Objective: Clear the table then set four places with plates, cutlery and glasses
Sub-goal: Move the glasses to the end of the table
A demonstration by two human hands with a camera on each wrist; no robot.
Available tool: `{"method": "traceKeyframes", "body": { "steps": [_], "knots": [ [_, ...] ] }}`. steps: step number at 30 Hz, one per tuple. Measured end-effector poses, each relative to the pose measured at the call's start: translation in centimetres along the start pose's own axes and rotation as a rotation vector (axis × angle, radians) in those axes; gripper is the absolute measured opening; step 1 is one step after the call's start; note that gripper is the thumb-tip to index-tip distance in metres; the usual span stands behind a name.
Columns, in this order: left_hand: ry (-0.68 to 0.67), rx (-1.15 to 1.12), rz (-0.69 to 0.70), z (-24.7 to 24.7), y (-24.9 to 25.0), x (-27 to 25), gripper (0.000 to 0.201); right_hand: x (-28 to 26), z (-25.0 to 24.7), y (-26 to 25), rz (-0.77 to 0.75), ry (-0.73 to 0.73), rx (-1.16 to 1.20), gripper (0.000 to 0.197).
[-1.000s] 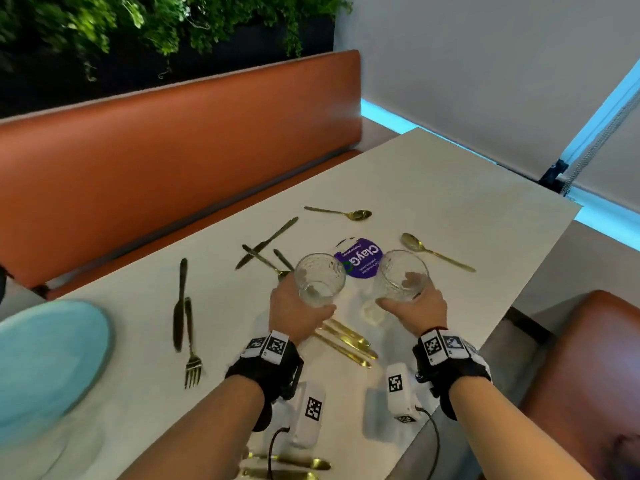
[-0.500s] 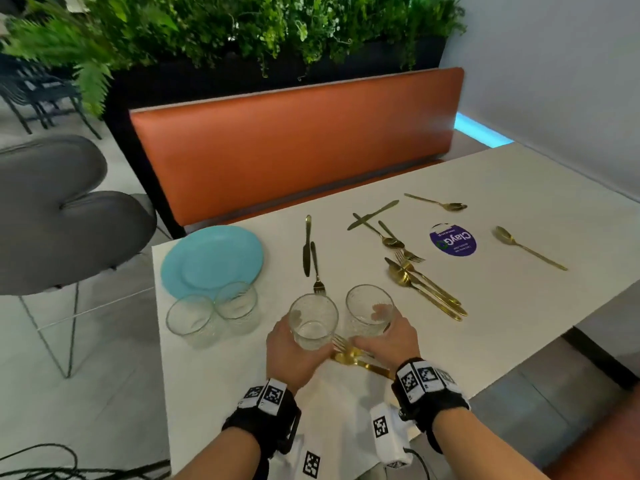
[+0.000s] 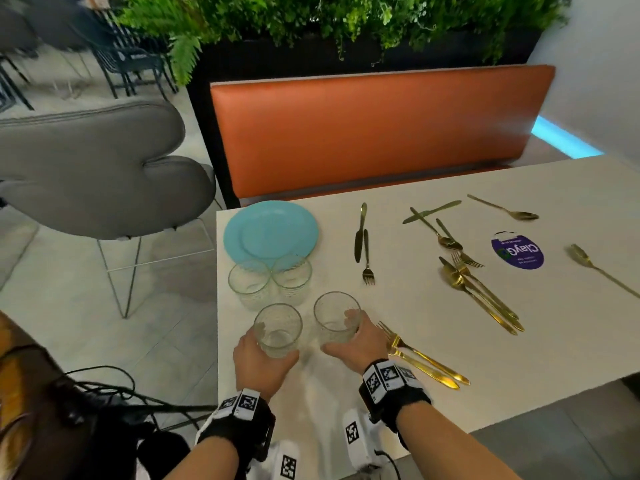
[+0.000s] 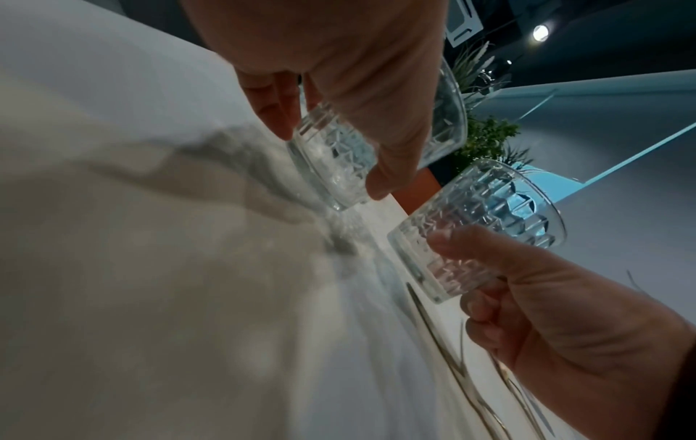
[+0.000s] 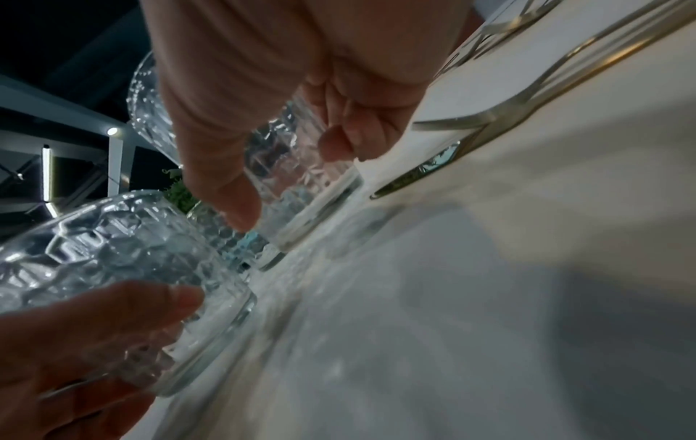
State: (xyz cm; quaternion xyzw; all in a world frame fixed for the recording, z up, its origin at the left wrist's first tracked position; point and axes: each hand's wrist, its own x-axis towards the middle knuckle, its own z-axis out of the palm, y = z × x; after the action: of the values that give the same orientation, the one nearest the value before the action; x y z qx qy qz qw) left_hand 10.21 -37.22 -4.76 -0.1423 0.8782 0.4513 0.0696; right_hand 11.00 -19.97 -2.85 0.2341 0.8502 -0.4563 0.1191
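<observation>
1. Both glasses have travelled from table centre to its near-left corner.
2. Left hand (image 3: 260,362) grips the left glass (image 3: 278,330); right hand (image 3: 356,344) grips the right glass (image 3: 336,317).
3. 2 more glasses (image 3: 270,280) stand at 11 o'clock beside the blue plate (image 3: 270,232); clearing looks underway.

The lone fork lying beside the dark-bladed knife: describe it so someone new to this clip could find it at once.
Start at the turquoise plate at the table's far left corner, before the orange bench. Right of it a knife and the fork lie side by side. Unlike the piled cutlery farther right, this fork lies singly, tines toward the camera.
</observation>
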Motion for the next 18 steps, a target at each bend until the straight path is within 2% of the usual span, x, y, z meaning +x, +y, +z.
{"method": "traceKeyframes", "body": {
  "steps": [5, 18],
  "knots": [
    [0.039, -0.036, -0.062, -0.7, -1.5, 0.7, 0.089, 0.7, 1.8, -0.4, -0.008, -0.026, 0.011, 0.078],
    [0.069, -0.116, -0.061, -1.4, -2.5, 2.7, 0.075, 2.2, 4.5, -1.6, -0.039, -0.041, 0.017, 0.076]
  ]
}}
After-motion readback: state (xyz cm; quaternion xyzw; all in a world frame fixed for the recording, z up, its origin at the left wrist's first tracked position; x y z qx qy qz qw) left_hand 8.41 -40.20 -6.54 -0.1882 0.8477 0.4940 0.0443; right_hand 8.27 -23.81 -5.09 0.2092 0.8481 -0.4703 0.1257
